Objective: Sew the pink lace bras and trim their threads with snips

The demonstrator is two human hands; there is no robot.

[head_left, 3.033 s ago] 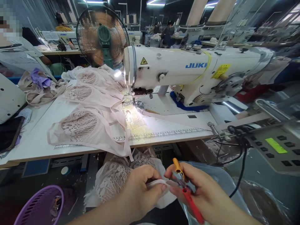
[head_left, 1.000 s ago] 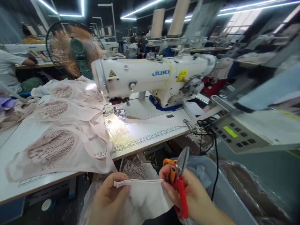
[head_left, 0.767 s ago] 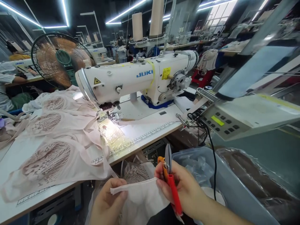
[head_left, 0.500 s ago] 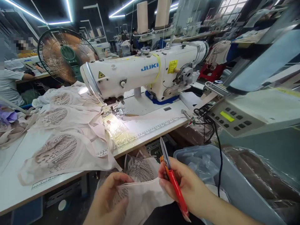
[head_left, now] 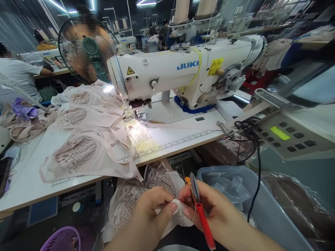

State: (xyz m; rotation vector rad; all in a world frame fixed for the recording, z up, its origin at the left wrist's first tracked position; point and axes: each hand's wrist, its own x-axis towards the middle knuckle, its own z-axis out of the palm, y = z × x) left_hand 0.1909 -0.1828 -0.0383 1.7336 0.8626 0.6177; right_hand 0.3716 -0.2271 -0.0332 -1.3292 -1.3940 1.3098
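Note:
Between my two hands is a pale beige lace bra [head_left: 125, 202], hanging below the table edge over my lap. My left hand [head_left: 153, 212] pinches a bunched edge of its fabric between thumb and fingers. Close beside it, my right hand [head_left: 218, 209] is closed around scissors with a red handle [head_left: 202, 218] and an orange part. The blades point up and away from the fabric. My right thumb and fingertip also touch the bunched edge. Several similar lace bras [head_left: 77, 153] lie joined on the table to the left, leading to the sewing machine [head_left: 162, 73].
The white table [head_left: 28, 184] has a printed ruler along its front edge. A blue-grey plastic bin [head_left: 264, 195] stands at the right, below the control panel [head_left: 285, 134] and a black cable. A purple basket [head_left: 61, 240] is on the floor. A fan [head_left: 90, 47] stands behind; people sit further back.
My hands have come together and the fabric stretched between them is now bunched up. My right hand still holds the scissors. The view has shifted, bringing the purple basket into sight.

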